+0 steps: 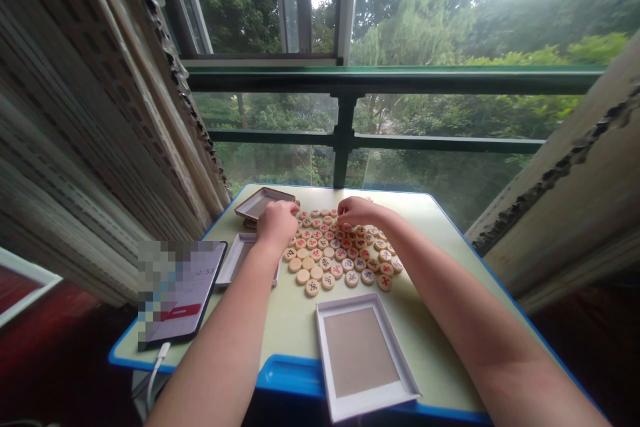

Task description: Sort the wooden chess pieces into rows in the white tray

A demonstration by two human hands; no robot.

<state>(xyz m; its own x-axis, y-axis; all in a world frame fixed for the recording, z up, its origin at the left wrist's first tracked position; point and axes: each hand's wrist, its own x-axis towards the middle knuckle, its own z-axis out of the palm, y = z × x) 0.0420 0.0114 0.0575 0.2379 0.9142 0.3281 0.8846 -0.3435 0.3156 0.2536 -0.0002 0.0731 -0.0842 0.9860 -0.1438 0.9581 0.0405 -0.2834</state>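
Observation:
Many round wooden Chinese chess pieces (pixel 337 270) lie spread in one layer over the middle of the table, most with red or dark characters up, a few blank side up. My left hand (pixel 278 223) is at the left far edge of the spread, fingers curled together; whatever they hold is hidden. Over the far part of the pieces, my right hand (pixel 356 211) has its fingers bent down and closed at the pieces, their tips partly hidden. Beside my left hand are an open shallow box (pixel 263 205) and, nearer me, a white box lid (pixel 235 260) partly behind my forearm.
Another shallow white box (pixel 410 380) sits at the table's near edge, slightly overhanging it. A phone (pixel 203 300) lies on the left, with a white cable (pixel 159 360) close by. The pale table (pixel 440 240) has a blue rim; curtains and a green railing (pixel 400 83) surround it.

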